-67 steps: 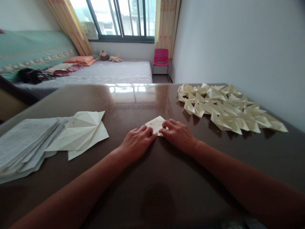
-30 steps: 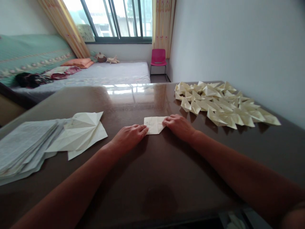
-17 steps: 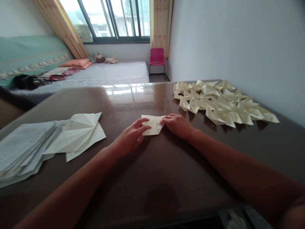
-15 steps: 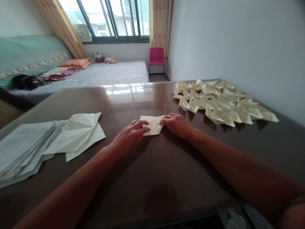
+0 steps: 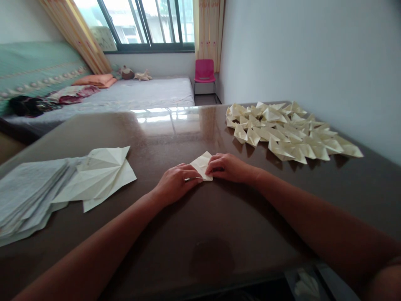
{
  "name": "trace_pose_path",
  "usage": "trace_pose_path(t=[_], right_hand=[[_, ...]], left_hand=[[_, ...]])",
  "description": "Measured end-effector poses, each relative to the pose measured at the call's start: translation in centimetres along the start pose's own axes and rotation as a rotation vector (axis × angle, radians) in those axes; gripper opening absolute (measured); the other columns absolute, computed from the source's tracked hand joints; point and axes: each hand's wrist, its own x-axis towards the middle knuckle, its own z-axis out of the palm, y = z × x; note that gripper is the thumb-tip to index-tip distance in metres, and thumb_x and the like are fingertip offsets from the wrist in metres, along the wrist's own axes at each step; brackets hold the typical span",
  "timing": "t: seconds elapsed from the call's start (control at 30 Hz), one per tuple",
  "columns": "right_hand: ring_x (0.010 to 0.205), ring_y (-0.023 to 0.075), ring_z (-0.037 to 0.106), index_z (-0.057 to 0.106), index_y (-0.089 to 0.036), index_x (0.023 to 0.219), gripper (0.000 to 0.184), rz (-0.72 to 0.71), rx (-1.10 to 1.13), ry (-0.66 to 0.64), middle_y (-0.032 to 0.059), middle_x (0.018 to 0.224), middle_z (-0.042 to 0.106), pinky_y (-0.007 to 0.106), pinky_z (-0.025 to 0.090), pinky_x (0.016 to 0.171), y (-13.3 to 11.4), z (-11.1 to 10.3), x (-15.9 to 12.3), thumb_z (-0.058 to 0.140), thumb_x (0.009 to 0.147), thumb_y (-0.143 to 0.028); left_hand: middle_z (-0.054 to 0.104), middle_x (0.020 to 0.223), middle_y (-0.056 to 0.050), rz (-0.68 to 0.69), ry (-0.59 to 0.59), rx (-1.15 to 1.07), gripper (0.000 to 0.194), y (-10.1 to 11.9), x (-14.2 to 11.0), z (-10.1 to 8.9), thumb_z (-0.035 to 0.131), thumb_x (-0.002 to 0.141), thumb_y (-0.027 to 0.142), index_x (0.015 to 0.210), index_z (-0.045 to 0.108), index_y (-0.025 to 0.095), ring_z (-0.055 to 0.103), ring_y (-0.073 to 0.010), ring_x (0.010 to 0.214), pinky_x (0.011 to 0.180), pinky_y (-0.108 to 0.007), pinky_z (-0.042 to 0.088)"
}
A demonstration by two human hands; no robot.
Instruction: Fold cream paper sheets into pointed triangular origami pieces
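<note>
A small cream piece of folded paper (image 5: 203,161) lies on the brown table (image 5: 169,242) between my hands, one corner pointing away from me. My left hand (image 5: 176,180) grips its near left edge between thumb and fingers. On the right side my right hand (image 5: 230,167) has its fingers closed on the paper, with the fingertips pressing near its middle. My fingers cover parts of both side edges. Off to the left are creased, unfolded cream sheets (image 5: 105,173), apart from my left hand.
A stack of thin papers (image 5: 29,184) sits at the table's left, partly under the creased sheets. Many folded paper pieces, boat-like in shape (image 5: 282,136), stand in rows at the far right near the wall. Beyond the table are a bed (image 5: 150,90) and a pink chair (image 5: 204,72).
The folded paper has turned from edge-on to corner-up, and less of it shows. My left hand has moved right along its near edge; my right fingers have come down and inward onto it.
</note>
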Motion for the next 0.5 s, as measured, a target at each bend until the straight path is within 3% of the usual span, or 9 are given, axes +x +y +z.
trace_pose_path(t=[0.1, 0.17, 0.3, 0.5], right_hand=[[0.085, 0.0138, 0.059, 0.071, -0.018, 0.09, 0.014, 0.007, 0.028, -0.008, 0.0037, 0.091, 0.065, 0.024, 0.043, 0.079, 0.0, -0.1, 0.0, 0.059, 0.084, -0.017], [0.085, 0.0139, 0.058, 0.07, -0.017, 0.09, 0.014, 0.007, 0.038, -0.004, 0.0041, 0.09, 0.065, 0.024, 0.043, 0.078, -0.1, -0.1, 0.0, 0.058, 0.083, -0.016], [0.08, 0.0134, 0.057, 0.068, -0.016, 0.091, 0.014, 0.053, 0.059, -0.001, 0.0037, 0.088, 0.064, 0.023, 0.042, 0.073, -0.4, 0.2, 0.0, 0.058, 0.085, -0.024], [0.075, 0.013, 0.056, 0.061, -0.017, 0.101, 0.031, 0.16, 0.065, 0.049, 0.0009, 0.086, 0.063, 0.022, 0.04, 0.067, -0.4, 0.7, -0.1, 0.071, 0.075, -0.03]], left_hand=[[0.065, 0.077, 0.0, -0.21, 0.045, 0.033, 0.033, -0.1, 0.5, 0.6, 0.049, 0.088, 0.045, 0.075, 0.067, 0.021, 0.057, -0.0136, 0.072, 0.066, -0.023, 0.042], [0.063, 0.073, 0.0, -0.281, 0.039, 0.07, 0.036, 0.0, 0.8, 0.7, 0.049, 0.087, 0.048, 0.071, 0.064, 0.02, 0.056, -0.0132, 0.066, 0.062, -0.023, 0.039], [0.064, 0.074, -0.001, -0.301, 0.003, 0.111, 0.035, 0.3, 1.1, 0.4, 0.047, 0.087, 0.05, 0.075, 0.061, 0.021, 0.057, -0.0155, 0.066, 0.06, -0.025, 0.037], [0.069, 0.084, 0.0, -0.372, -0.018, 0.041, 0.028, 0.4, 1.4, 0.2, 0.053, 0.083, 0.048, 0.094, 0.059, 0.022, 0.063, -0.0185, 0.073, 0.062, -0.026, 0.04]])
